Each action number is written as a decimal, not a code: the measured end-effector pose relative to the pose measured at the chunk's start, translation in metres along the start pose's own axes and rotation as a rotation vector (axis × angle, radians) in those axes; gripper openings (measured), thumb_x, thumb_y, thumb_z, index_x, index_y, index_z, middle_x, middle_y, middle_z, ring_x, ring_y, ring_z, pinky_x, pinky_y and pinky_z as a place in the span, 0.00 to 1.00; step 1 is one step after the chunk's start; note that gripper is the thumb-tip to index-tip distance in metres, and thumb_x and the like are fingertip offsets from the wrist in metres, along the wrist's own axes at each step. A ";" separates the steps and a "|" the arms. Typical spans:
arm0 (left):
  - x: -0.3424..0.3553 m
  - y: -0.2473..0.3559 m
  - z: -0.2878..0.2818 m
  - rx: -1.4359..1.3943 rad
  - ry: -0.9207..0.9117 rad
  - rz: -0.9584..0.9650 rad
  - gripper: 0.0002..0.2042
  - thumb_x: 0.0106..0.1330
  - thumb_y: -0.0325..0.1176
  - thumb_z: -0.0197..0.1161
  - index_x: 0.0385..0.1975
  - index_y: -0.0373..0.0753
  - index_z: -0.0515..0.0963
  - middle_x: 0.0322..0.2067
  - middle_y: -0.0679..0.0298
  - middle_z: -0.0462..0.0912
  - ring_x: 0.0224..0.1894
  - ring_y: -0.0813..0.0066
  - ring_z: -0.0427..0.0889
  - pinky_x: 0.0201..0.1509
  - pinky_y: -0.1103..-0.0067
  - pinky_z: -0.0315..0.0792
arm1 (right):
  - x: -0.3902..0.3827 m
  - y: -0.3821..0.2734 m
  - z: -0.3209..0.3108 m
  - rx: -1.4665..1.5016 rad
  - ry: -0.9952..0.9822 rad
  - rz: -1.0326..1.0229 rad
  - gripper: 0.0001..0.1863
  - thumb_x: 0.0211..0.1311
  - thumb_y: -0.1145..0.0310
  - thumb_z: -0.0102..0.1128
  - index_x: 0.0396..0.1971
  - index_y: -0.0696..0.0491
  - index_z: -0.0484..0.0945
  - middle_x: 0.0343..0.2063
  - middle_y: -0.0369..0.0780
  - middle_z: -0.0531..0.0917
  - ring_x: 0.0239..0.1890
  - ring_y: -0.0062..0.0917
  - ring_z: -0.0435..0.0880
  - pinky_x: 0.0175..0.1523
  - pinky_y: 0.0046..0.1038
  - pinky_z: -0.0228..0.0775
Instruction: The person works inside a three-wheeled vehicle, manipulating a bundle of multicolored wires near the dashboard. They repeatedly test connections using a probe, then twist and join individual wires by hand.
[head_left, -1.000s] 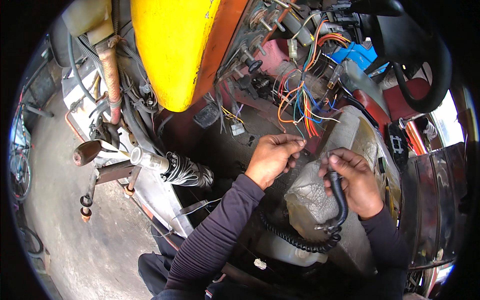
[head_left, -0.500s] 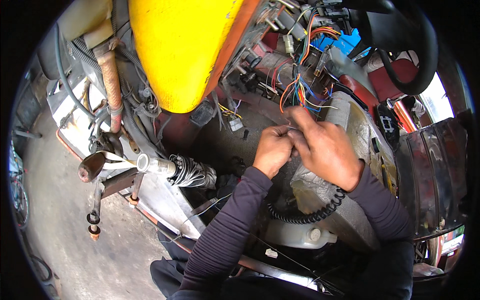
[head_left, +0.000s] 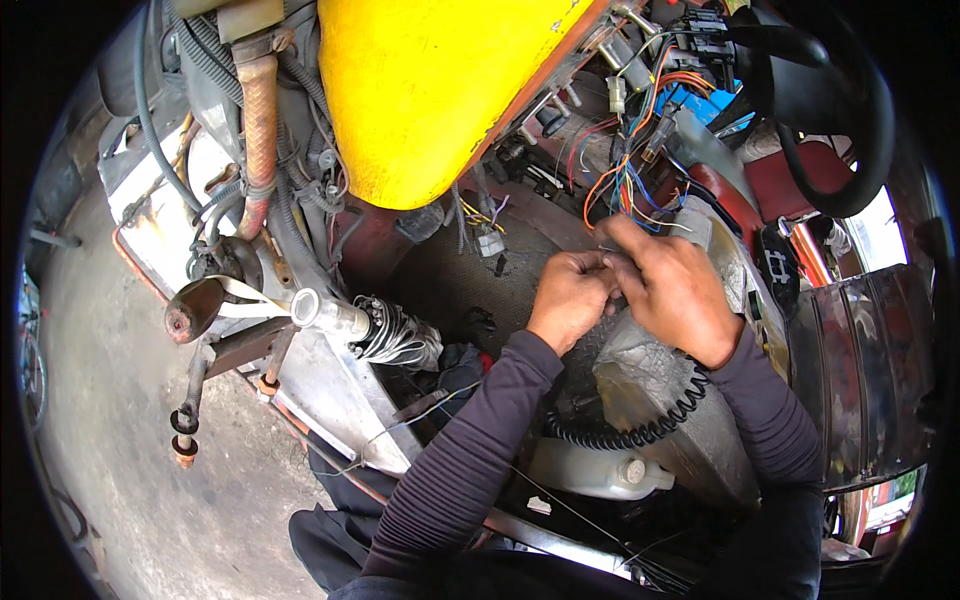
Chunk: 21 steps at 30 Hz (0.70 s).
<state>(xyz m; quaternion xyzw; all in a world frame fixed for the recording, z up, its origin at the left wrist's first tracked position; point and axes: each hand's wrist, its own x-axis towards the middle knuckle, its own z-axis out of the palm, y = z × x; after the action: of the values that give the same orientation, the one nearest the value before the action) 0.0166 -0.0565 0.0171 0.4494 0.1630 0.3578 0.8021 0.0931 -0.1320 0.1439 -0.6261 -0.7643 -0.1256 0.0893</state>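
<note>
My left hand [head_left: 568, 303] and my right hand [head_left: 682, 297] meet fingertip to fingertip, both closed in a pinch. A thin orange wire [head_left: 590, 203] runs down from the loose wiring to my fingers, which pinch its end. My fingers hide the exact spot where they grip it. Just beyond them hangs a bundle of bare-ended coloured wires [head_left: 630, 190], blue, yellow, red and white among them. Under my right wrist passes a black coiled cable [head_left: 640, 436], beside a silvery padded cover [head_left: 665, 385].
A yellow panel [head_left: 430, 90] rises ahead. The black steering wheel [head_left: 845, 190] is at upper right. At left, a clear bottle neck [head_left: 318, 310] sits by a wrapped bundle of pale wire [head_left: 398, 338]. A white plastic tank [head_left: 600, 468] lies below my hands.
The view has shifted, so the yellow panel and the wiring appear farther right. My hands stay pinched together at the orange wire, with only slight finger movement.
</note>
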 end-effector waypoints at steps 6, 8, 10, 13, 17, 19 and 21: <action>-0.001 0.001 -0.003 0.007 -0.011 -0.007 0.09 0.71 0.28 0.59 0.36 0.31 0.84 0.24 0.68 0.80 0.20 0.84 0.74 0.19 0.83 0.65 | 0.002 0.000 0.004 0.047 0.015 -0.002 0.16 0.62 0.74 0.61 0.49 0.51 0.73 0.25 0.51 0.84 0.30 0.52 0.85 0.33 0.51 0.74; 0.000 0.001 -0.001 0.004 -0.028 0.001 0.09 0.72 0.28 0.59 0.37 0.31 0.84 0.24 0.68 0.81 0.20 0.84 0.74 0.20 0.84 0.66 | 0.000 0.001 0.002 0.054 0.006 0.010 0.15 0.63 0.74 0.61 0.49 0.52 0.72 0.26 0.52 0.84 0.31 0.53 0.85 0.33 0.52 0.74; 0.000 -0.002 0.001 0.010 -0.031 -0.010 0.09 0.72 0.28 0.59 0.37 0.31 0.84 0.24 0.68 0.81 0.20 0.84 0.74 0.21 0.84 0.66 | -0.005 0.001 0.000 0.101 0.018 0.028 0.15 0.64 0.74 0.61 0.50 0.54 0.72 0.27 0.52 0.84 0.31 0.53 0.85 0.34 0.51 0.75; -0.001 0.000 0.001 0.018 -0.064 -0.010 0.10 0.73 0.31 0.62 0.39 0.30 0.85 0.25 0.68 0.81 0.20 0.84 0.75 0.21 0.84 0.67 | -0.010 -0.010 -0.016 0.191 0.140 0.013 0.16 0.65 0.74 0.62 0.51 0.56 0.72 0.28 0.55 0.84 0.33 0.56 0.84 0.37 0.51 0.75; -0.002 0.008 -0.007 0.054 -0.005 -0.061 0.09 0.72 0.33 0.65 0.42 0.34 0.85 0.26 0.70 0.81 0.21 0.84 0.75 0.21 0.84 0.66 | 0.003 -0.032 -0.084 0.093 0.618 0.253 0.25 0.60 0.62 0.76 0.53 0.56 0.77 0.20 0.38 0.79 0.25 0.27 0.83 0.31 0.30 0.73; -0.001 0.003 -0.003 0.026 -0.032 -0.081 0.09 0.71 0.33 0.66 0.43 0.34 0.85 0.26 0.71 0.81 0.21 0.84 0.76 0.21 0.85 0.66 | 0.017 -0.009 -0.114 -0.187 0.880 0.276 0.29 0.57 0.55 0.79 0.53 0.55 0.80 0.21 0.37 0.79 0.25 0.24 0.82 0.32 0.27 0.73; -0.002 0.004 -0.001 0.032 -0.029 -0.090 0.09 0.71 0.33 0.66 0.44 0.34 0.85 0.26 0.71 0.81 0.21 0.85 0.77 0.21 0.85 0.66 | 0.035 0.022 -0.133 -0.441 0.969 0.158 0.30 0.56 0.50 0.79 0.51 0.55 0.82 0.24 0.39 0.83 0.27 0.28 0.85 0.34 0.30 0.76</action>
<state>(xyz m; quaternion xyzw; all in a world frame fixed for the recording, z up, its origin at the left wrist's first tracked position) 0.0132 -0.0556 0.0192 0.4595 0.1771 0.3123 0.8124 0.1049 -0.1357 0.2821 -0.5559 -0.5415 -0.5506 0.3075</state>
